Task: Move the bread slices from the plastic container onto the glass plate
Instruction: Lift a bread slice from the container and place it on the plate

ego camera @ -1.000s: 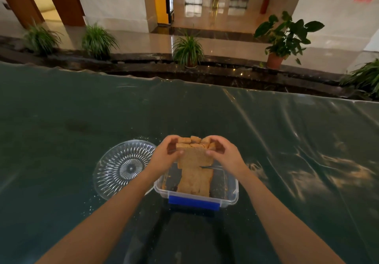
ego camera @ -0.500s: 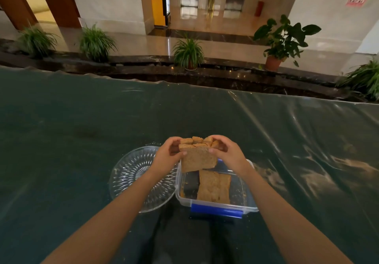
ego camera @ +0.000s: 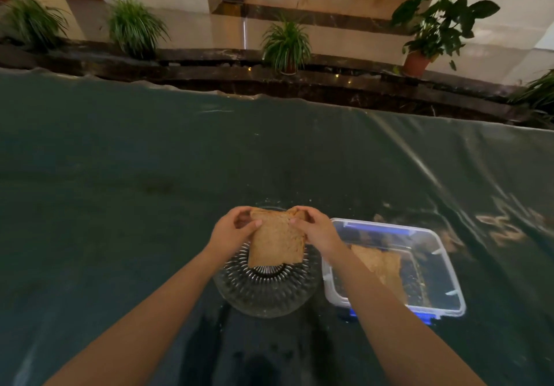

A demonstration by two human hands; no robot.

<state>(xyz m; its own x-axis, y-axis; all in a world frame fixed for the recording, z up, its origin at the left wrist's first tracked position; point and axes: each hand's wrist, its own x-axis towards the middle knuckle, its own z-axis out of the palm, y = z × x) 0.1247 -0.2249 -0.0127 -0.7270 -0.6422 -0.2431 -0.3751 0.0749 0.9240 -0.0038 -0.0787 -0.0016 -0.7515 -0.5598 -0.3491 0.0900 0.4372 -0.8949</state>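
Note:
A stack of brown bread slices [ego camera: 275,240] hangs upright above the ribbed glass plate [ego camera: 266,292]. My left hand [ego camera: 232,231] grips its top left corner and my right hand [ego camera: 314,229] grips its top right corner. To the right of the plate stands the clear plastic container [ego camera: 443,265] with blue clips. More bread [ego camera: 382,265] lies inside it, partly hidden by my right forearm.
Everything rests on a dark green table under a shiny plastic sheet [ego camera: 150,190]. Its far edge runs across the view, with a dark stone ledge and potted plants [ego camera: 286,45] beyond. Nothing stands on the sheet to the left of the plate.
Both hands have carried the held bread slices leftward, from above the container to above the glass plate. The camera view has shifted, so container and plate now sit further right.

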